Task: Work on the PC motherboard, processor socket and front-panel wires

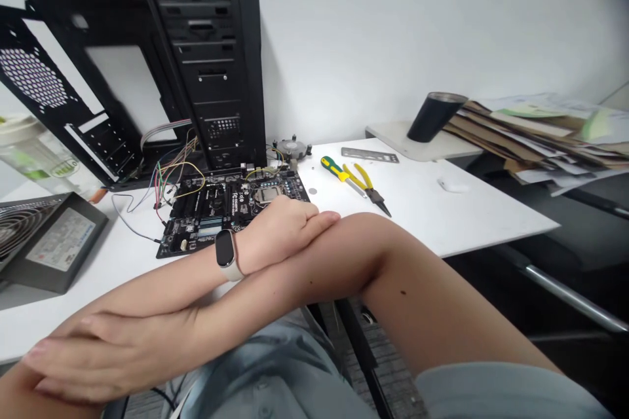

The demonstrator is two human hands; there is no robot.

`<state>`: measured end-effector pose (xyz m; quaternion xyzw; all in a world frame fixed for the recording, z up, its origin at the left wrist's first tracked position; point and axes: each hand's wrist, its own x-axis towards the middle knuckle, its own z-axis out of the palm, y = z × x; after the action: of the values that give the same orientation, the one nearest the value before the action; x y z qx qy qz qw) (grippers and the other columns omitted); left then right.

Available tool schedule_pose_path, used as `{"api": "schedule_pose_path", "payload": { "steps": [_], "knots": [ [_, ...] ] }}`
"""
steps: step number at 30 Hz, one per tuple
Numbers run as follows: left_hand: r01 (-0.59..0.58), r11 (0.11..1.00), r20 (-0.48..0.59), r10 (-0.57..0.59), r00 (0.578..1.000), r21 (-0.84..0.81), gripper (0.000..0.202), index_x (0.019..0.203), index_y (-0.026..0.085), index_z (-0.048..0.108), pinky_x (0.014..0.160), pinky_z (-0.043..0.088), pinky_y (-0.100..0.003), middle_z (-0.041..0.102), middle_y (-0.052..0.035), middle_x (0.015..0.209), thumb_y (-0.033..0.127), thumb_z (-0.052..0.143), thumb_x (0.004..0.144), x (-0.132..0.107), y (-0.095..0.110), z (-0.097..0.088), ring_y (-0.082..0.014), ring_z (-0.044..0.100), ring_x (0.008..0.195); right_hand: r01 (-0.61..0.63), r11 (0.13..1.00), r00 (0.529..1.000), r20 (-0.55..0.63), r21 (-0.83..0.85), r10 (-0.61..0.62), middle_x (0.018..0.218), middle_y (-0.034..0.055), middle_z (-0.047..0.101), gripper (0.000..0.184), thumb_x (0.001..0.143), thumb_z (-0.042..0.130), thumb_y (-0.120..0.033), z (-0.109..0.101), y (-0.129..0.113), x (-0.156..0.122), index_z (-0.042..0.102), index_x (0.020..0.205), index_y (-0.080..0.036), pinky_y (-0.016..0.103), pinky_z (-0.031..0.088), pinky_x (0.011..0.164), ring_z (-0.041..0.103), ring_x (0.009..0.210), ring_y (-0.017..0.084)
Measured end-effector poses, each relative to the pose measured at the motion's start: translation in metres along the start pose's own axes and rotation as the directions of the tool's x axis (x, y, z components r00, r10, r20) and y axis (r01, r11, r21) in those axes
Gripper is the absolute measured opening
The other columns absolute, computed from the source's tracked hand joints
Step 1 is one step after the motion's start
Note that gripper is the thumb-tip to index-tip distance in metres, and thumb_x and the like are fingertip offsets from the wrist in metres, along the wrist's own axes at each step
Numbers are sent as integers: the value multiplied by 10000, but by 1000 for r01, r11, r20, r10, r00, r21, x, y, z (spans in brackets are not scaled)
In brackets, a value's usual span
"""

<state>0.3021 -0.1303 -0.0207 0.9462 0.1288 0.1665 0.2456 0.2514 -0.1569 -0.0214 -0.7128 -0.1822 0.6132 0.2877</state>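
Note:
My bare arms are crossed in front of me above the table edge. My left hand (282, 229), with a light-banded watch (227, 254) at its wrist, rests against my right forearm (295, 275). Its thumb side shows, while most of its fingers are bent out of sight. On my left forearm lies my right hand (108, 353), open, its fingers stretched out towards the elbow. Behind my left hand is a black motherboard (206, 209) with a bare processor (269, 194) in its socket. Neither hand touches the board's parts visibly.
A black computer case (216, 91) stands at the back, thin wires (189, 177) trailing out. At left lies a power supply (59, 242). A CPU cooler (292, 146), screwdriver (339, 171), pliers (368, 186), metal I/O plate (369, 155), dark cup (435, 116) and paper stack (535, 137) are further right.

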Motion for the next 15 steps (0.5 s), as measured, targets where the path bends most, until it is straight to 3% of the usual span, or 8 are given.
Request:
{"api": "schedule_pose_path", "payload": {
  "steps": [2, 4, 6, 8, 10, 11, 13, 15],
  "knots": [
    [-10, 993, 6, 9, 1000, 116, 536, 560, 158, 514, 574, 292, -265, 573, -9, 551, 446, 340, 978, 0, 0, 0, -112, 452, 525, 314, 927, 947, 1, -203, -321, 871, -131, 742, 418, 636, 581, -316, -6, 0, 1, 692, 1010, -464, 294, 532, 770, 613, 1162, 184],
    [-12, 974, 16, 8, 1000, 228, 554, 583, 159, 558, 571, 297, -274, 610, -29, 574, 460, 323, 984, 0, 1, 2, -133, 485, 538, 571, 751, 809, 68, -331, -584, 924, -136, 740, 422, 633, 595, -314, -8, 3, 2, 684, 1015, -469, 298, 531, 796, 586, 1202, 182],
    [-14, 943, 12, 10, 1000, 332, 572, 600, 161, 595, 550, 289, -281, 632, -48, 589, 469, 305, 985, 1, 2, 4, -152, 507, 538, 788, 445, 560, 196, -425, -805, 977, -150, 733, 405, 638, 623, -302, -3, 9, 6, 680, 1000, -475, 290, 529, 825, 562, 1232, 176],
    [-5, 905, -32, 21, 999, 426, 583, 605, 166, 618, 524, 269, -283, 637, -64, 593, 471, 292, 980, 3, 1, 3, -166, 514, 531, 905, -7, 187, 412, -426, -892, 1025, -174, 720, 310, 680, 635, -284, 3, 15, 10, 693, 928, -461, 243, 518, 861, 552, 1239, 139],
    [9, 868, -89, 40, 995, 497, 588, 596, 172, 619, 503, 248, -280, 615, -76, 565, 485, 285, 965, 6, 0, -1, -172, 507, 517, 794, -517, -220, 643, -318, -734, 1076, -173, 710, 227, 773, 590, -242, 4, 22, 13, 716, 860, -410, 173, 483, 903, 560, 1212, 86],
    [24, 853, -119, 45, 992, 521, 582, 594, 173, 615, 499, 243, -278, 600, -80, 550, 485, 282, 957, 7, -2, -5, -174, 504, 513, 657, -708, -352, 725, -258, -592, 1123, -148, 701, 254, 830, 539, -213, 0, 25, 12, 731, 862, -375, 162, 465, 928, 566, 1197, 78],
    [47, 836, -155, 46, 987, 546, 542, 605, 174, 602, 499, 249, -283, 580, -86, 543, 460, 290, 944, 5, -6, -11, -178, 499, 512, 375, -898, -466, 790, -232, -398, 1206, -46, 681, 346, 908, 429, -174, -18, 29, 6, 749, 959, -296, 262, 463, 964, 601, 1142, 148],
    [37, 830, -131, 43, 990, 556, 477, 614, 181, 581, 504, 273, -300, 573, -80, 557, 409, 308, 933, -2, -12, -16, -179, 490, 515, 248, -929, -473, 802, -275, -364, 1193, 61, 685, 391, 931, 372, -160, -49, 26, -5, 757, 933, -229, 372, 470, 942, 626, 1054, 204]
  ]
}}
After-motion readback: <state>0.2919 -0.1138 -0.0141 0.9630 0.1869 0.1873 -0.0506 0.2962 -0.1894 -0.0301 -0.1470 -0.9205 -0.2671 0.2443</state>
